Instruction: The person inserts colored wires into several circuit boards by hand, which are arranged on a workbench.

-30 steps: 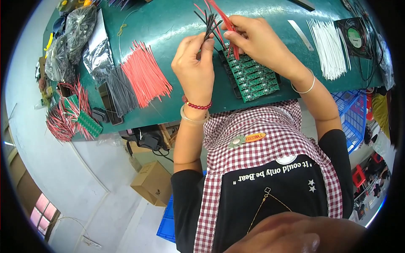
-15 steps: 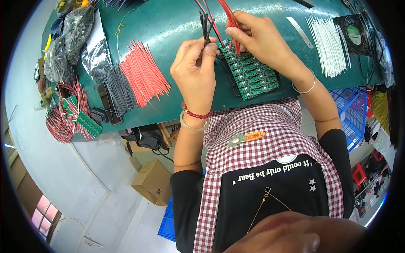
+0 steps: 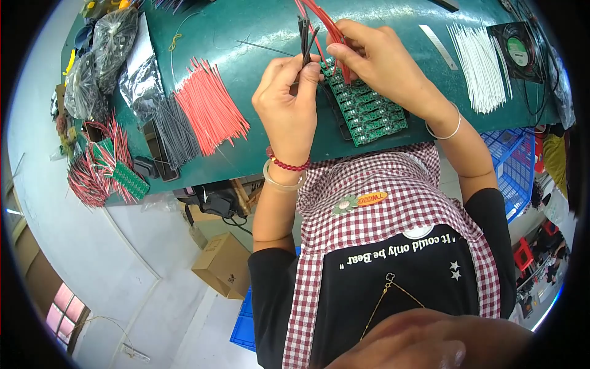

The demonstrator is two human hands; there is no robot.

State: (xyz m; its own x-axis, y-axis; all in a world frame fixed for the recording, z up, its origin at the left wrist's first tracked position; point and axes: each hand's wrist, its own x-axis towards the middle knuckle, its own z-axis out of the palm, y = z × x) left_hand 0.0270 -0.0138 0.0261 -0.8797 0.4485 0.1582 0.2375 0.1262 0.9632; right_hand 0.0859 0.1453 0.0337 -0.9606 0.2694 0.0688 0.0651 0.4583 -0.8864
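Observation:
My left hand [image 3: 286,98] pinches a small bundle of black wires [image 3: 305,38] between thumb and fingers, their ends pointing away from me. One of them, a loose black wire [image 3: 261,47], sticks out to the left. Beside it my right hand [image 3: 386,64] is closed on a bunch of red wires [image 3: 329,26], which curve up past the picture's top edge. Just below both hands lies a panel of green circuit boards [image 3: 375,117] in rows, its far left corner partly hidden by fingers and wires. Where the wire tips meet the panel is too small to tell.
On the green table [image 3: 270,132], a pile of red wires [image 3: 212,107] and a pile of black wires [image 3: 175,132] lie left. Wired boards [image 3: 129,179] sit farther left, near plastic bags [image 3: 114,46]. At right are white wires [image 3: 476,71], a steel ruler [image 3: 437,47] and a fan [image 3: 517,52].
My left hand has shifted slightly right with the black wires, and one now juts out leftward. The red wires in my right hand bend more. The board panel has barely moved.

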